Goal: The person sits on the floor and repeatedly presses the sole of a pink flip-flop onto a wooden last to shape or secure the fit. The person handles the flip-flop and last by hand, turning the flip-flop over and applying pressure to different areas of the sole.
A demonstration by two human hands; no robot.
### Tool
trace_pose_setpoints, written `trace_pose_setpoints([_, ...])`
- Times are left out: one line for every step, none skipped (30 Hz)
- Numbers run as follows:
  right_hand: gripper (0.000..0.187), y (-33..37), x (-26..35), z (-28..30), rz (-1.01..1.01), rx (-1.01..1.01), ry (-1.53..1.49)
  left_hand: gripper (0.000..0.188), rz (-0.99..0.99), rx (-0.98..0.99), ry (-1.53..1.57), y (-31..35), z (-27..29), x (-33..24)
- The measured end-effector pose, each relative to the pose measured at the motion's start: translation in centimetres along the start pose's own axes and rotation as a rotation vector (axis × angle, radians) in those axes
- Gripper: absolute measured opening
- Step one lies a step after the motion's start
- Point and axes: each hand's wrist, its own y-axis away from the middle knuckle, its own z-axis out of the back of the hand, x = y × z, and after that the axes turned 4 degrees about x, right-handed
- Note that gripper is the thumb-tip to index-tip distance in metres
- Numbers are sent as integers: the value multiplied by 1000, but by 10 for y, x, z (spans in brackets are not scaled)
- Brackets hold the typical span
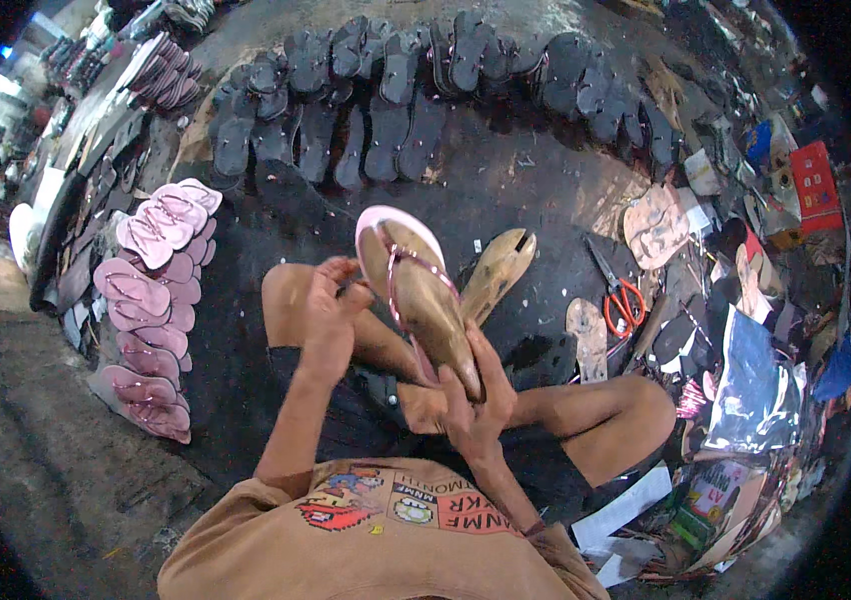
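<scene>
Pink sandal (pixel 401 262) is mounted on a wooden last (pixel 433 312), held mid-air over the lap at centre. Right hand (pixel 476 395) fingers are clamped round the last's near end; left hand (pixel 331 300) fingers pinch the strap side. Risks: the strap may shift off-centre if the pinch slips, or the last may twist in the one-hand grip. A spare last (pixel 499 270) and red scissors (pixel 624 300) on the floor at right could be knocked by an elbow.

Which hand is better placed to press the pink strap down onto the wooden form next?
Probably the left hand: its fingers are already at the pink strap near the sandal's toe, while the right hand grips the heel end of the wooden form, steadying it.
</scene>
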Motion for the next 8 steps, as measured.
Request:
trace_pose_setpoints([52, 4, 3, 3, 25, 26, -1, 65, -64, -1, 213, -8, 2, -6])
trace_pose_setpoints([52, 13, 8, 6, 32, 62, -3, 68, -22, 76, 273, -12, -4, -17])
trace_pose_setpoints([53, 17, 12, 6, 44, 77, 1, 70, 11, 158, 331, -18, -17, -36])
trace_pose_setpoints([53, 16, 14, 2, 68, 80, 6, 73, 35, 256, 386, -25, -28, -47])
trace_pose_setpoints([53, 17, 16, 0, 90, 85, 20, 72, 29, 255, 393, -24, -36, -43])
trace_pose_setpoints([55, 25, 17, -11, 48, 17, -71, 70, 24, 255, 400, -19, -45, -36])
trace_pose_setpoints([56, 34, 18, -21, 8, -57, -162, 69, 30, 261, 408, -18, -50, -29])
trace_pose_setpoints([57, 35, 17, -20, 60, -52, -90, 76, 11, 295, 298, -20, -46, -26])
